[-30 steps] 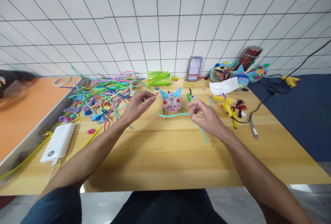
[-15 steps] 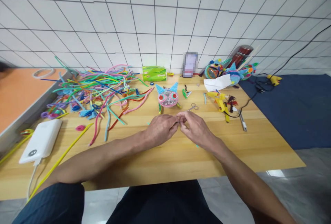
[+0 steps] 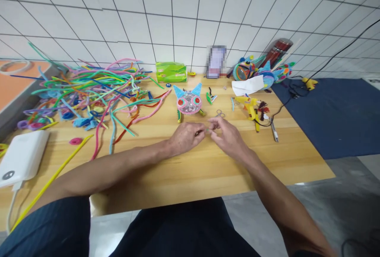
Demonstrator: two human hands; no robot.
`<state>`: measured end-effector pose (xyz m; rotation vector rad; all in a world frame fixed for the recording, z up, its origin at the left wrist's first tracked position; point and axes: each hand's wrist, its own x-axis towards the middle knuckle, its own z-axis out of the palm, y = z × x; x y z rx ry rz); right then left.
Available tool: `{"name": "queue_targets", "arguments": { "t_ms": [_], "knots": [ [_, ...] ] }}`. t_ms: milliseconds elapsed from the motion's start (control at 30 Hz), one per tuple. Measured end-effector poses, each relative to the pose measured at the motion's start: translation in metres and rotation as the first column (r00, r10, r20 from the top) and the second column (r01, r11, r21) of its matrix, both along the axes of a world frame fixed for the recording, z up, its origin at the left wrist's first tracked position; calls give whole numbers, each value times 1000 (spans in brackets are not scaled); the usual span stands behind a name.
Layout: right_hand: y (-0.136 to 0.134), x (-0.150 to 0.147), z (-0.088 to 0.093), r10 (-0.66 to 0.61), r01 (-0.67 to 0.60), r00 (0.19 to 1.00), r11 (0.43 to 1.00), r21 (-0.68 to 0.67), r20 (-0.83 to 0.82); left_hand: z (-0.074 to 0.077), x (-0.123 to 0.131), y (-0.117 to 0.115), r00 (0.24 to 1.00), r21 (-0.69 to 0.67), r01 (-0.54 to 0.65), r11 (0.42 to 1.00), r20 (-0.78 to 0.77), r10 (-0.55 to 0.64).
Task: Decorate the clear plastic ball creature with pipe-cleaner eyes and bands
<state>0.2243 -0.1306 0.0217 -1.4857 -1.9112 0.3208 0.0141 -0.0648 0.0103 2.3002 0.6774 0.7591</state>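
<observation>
Over the middle of the table, my left hand point(image 3: 186, 137) is closed in a pinch, its thumb and finger pressed together at a tiny greenish bit too small to name. My right hand point(image 3: 228, 138) faces it, fingers bent, with a gap between thumb and forefinger; its thumb tip is close to that bit. Just beyond the hands stands a craft animal figure point(image 3: 189, 106) with blue pointed ears, red round eyes, a clear body with a pink rim, and green-yellow legs. Small scissors point(image 3: 220, 113) lie right behind my right hand.
Many pipe cleaners point(image 3: 97, 83) heap at the left, near a white power bank point(image 3: 25, 156). Along the wall stand a green tissue pack point(image 3: 171, 72), a phone point(image 3: 216, 62) and more craft figures point(image 3: 245, 70). A yellow glue gun point(image 3: 251, 108) and pen point(image 3: 273, 130) lie right.
My right hand has drawn slightly away from my left, and its thumb and forefinger have parted. The view has tilted and shifted a little; the craft figure stays in place.
</observation>
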Motion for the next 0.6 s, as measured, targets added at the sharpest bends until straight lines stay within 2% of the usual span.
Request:
{"name": "queue_targets", "arguments": {
  "t_ms": [67,100,167,233,333,433,500,600],
  "knots": [
    [4,26,-3,-154,153,987,988,-15,-44,-3,1,3,999,-63,-22,998,25,23],
    [7,42,-4,-264,263,964,965,-17,-47,-5,1,4,999,-93,-29,995,42,33],
    [12,78,-7,-474,474,880,880,-20,-23,-10,0,6,996,-144,-36,989,78,47],
    [16,114,-9,-632,633,774,774,-8,34,-16,-1,7,993,-178,-38,983,101,57],
    [15,155,-9,-756,759,650,650,-24,83,-24,-4,8,994,-211,-32,977,92,52],
    [12,180,-6,-828,836,547,547,-42,124,-30,-7,9,997,-215,-27,976,63,41],
    [10,189,-3,-847,859,510,509,-51,148,-30,-8,8,998,-210,-20,977,51,31],
    [8,193,0,-857,872,489,485,-66,163,-28,-9,5,999,-222,4,975,54,8]
  ]
}}
